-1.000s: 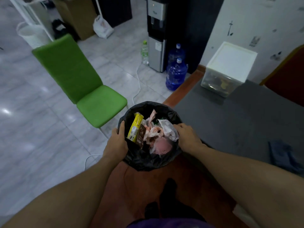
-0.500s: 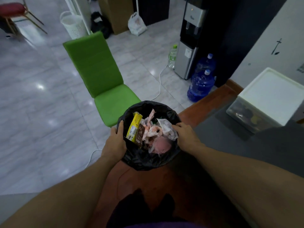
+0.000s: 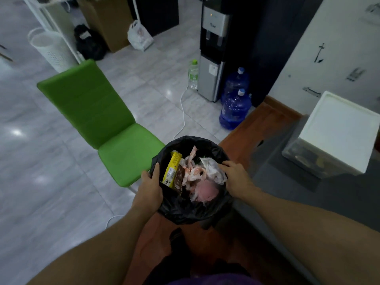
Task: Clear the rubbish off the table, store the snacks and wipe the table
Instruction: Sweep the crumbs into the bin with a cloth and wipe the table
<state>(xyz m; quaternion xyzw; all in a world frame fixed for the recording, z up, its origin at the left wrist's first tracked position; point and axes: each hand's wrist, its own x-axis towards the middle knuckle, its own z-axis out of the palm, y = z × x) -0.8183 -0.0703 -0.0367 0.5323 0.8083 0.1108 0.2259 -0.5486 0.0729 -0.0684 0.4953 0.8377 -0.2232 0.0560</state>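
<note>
L hand (image 3: 149, 190) grips the left rim of the bin (image 3: 191, 212), thumb hooked inside over the black liner, rest of the fingers wrapped round the outside & mostly hidden. R hand (image 3: 236, 177) holds the opposite rim, fingers curled down over the edge, tips touching a crumpled white tissue (image 3: 211, 167). Both hands closed on the rim, neither spread. Bin sits between them, straight ahead of the person, above the reddish wood floor strip, w/ the green chair (image 3: 98, 120) to its left & the grey table (image 3: 287, 182) just to its right. Can't tell if its base touches the floor. It's full: yellow wrapper (image 3: 171, 171) standing on end at the left side, brown wrapper (image 3: 178, 178) beside it, pink-white scraps in the middle. Snack box w/ white lid (image 3: 339, 132) stands on the table's far end, well apart from the bin.
</note>
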